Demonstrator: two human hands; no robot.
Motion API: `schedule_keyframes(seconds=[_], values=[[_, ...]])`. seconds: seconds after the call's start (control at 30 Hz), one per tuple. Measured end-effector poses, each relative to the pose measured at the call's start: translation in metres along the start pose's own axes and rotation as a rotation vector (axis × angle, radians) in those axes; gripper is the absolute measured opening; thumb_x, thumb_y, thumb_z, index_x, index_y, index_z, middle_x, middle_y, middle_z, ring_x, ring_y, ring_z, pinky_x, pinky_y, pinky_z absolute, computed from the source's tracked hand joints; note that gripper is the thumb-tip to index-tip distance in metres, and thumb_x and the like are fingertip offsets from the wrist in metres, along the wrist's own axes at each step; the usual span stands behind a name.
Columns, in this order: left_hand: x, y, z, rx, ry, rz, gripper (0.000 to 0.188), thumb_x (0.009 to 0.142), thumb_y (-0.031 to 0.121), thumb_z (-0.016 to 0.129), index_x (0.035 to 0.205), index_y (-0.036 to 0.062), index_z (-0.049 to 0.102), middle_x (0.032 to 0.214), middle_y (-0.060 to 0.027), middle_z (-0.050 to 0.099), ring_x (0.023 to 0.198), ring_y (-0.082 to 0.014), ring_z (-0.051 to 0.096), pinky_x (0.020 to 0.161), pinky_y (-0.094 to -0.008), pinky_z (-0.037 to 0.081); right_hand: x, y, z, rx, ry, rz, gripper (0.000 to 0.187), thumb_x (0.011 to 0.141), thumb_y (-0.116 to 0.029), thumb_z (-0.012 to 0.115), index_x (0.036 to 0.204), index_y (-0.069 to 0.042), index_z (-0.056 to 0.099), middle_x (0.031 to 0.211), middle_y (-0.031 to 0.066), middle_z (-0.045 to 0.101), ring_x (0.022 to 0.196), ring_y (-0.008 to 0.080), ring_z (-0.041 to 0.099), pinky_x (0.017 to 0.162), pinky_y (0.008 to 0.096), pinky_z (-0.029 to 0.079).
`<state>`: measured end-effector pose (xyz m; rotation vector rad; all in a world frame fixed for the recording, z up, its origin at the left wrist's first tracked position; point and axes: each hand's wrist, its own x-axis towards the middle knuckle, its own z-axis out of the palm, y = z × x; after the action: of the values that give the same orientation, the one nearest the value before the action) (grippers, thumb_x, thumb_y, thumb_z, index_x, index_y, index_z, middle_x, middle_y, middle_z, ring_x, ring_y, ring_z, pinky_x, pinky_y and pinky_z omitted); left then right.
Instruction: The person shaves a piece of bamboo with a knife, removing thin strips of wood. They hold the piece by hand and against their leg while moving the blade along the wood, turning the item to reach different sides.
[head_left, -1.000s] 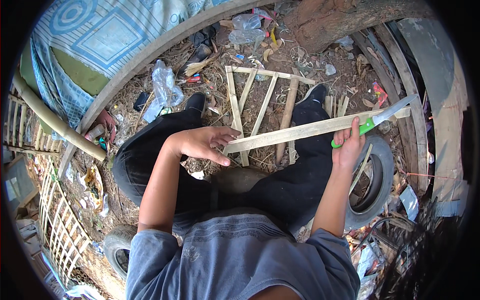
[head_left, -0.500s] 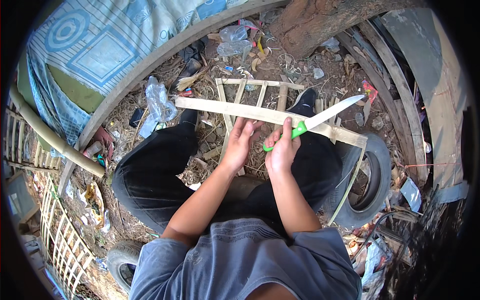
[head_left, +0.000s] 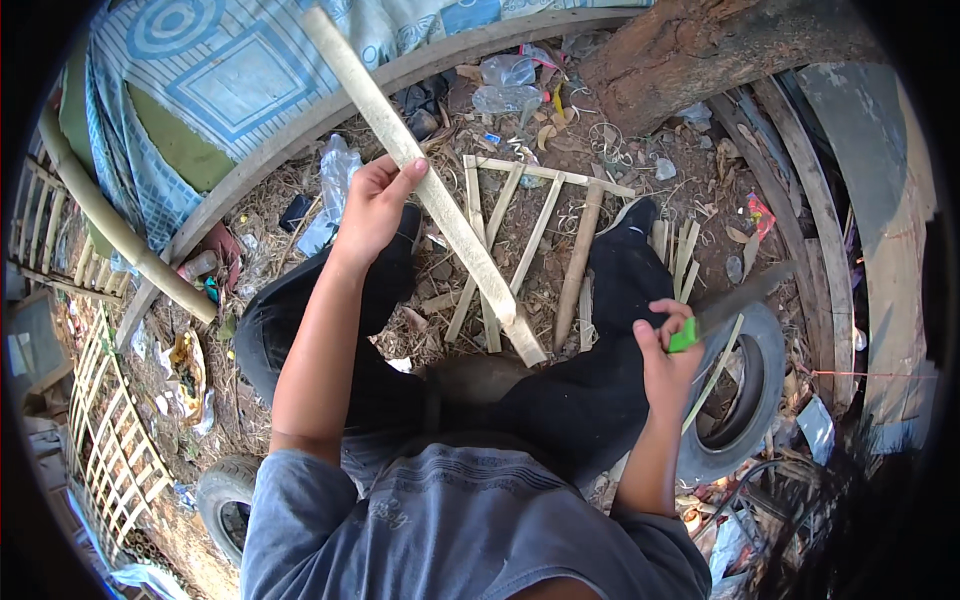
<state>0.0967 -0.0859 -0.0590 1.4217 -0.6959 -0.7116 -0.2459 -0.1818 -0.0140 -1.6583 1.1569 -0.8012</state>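
My left hand (head_left: 375, 210) pinches a long pale split-bamboo slat (head_left: 465, 240) near its middle, thumb on top. The slat slants from the upper left down toward my lap, with a node near its lower end. Out to the right, my right hand (head_left: 664, 365) is closed round the green handle of a knife (head_left: 683, 336). Its blade points up and right, smeared by motion, apart from the slat. A thin narrow bamboo strip (head_left: 715, 375) is beside my right hand, in front of the tyre. On the ground between my feet lies a frame of bamboo sticks (head_left: 560, 178).
One tyre (head_left: 770, 370) lies at the right, another tyre (head_left: 212, 500) at the lower left. A tree trunk (head_left: 690, 60) stands at the far side. Left are a blue patterned cloth (head_left: 240, 90), a bamboo pole (head_left: 130, 245) and a bamboo lattice (head_left: 115, 450). Plastic litter surrounds my feet.
The slat has swung from lying crosswise to a steep slant, now in my left hand. My right hand has moved right with the knife, and the thin strip no longer hangs from the slat's end.
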Motion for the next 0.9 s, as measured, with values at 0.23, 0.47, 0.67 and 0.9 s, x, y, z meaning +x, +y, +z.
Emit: schedule_keyframes(seconds=[0.23, 0.47, 0.67, 0.9], values=[[0.011, -0.022, 0.018, -0.009, -0.069, -0.104, 0.024, 0.095, 0.02, 0.056, 0.098, -0.0026, 0.064, 0.085, -0.0021, 0.066, 0.079, -0.0077, 0.06, 0.077, -0.026, 0.047, -0.003, 0.041, 0.062, 0.228, -0.845, 0.247, 0.045, 0.073, -0.002, 0.076, 0.067, -0.011, 0.032, 0.093, 0.0142, 0.064, 0.075, 0.0078, 0.056, 0.061, 0.0247, 0.045], [-0.049, -0.03, 0.031, -0.101, -0.404, -0.402, 0.073, 0.09, 0.056, 0.049, 0.135, -0.0006, 0.041, 0.119, -0.0113, 0.059, 0.11, -0.0215, 0.055, 0.094, -0.036, 0.039, -0.024, 0.034, 0.097, 0.65, -0.5, 0.438, 0.04, 0.079, 0.009, 0.065, 0.065, -0.012, 0.034, 0.084, 0.0166, 0.063, 0.085, 0.0237, 0.068, 0.07, 0.0302, 0.057], [-0.121, -0.072, 0.067, -0.327, -0.429, -0.575, 0.039, 0.089, 0.016, 0.063, 0.123, 0.0002, 0.052, 0.111, -0.0055, 0.062, 0.101, -0.0124, 0.059, 0.091, -0.0279, 0.045, -0.046, 0.061, 0.13, 0.287, -0.309, 0.159, 0.043, 0.077, -0.013, 0.077, 0.062, -0.012, 0.036, 0.057, -0.0073, 0.038, 0.051, 0.004, 0.032, 0.045, 0.0238, 0.029], [-0.121, -0.09, 0.054, -0.448, -0.318, -0.708, 0.027, 0.092, 0.013, 0.06, 0.116, 0.0032, 0.054, 0.103, -0.0065, 0.065, 0.096, -0.0145, 0.062, 0.084, -0.0318, 0.052, -0.055, 0.055, 0.112, 0.23, -0.472, 0.061, 0.023, 0.081, -0.017, 0.073, 0.08, 0.001, 0.06, 0.063, -0.0007, 0.052, 0.054, 0.0071, 0.049, 0.05, 0.024, 0.041]])
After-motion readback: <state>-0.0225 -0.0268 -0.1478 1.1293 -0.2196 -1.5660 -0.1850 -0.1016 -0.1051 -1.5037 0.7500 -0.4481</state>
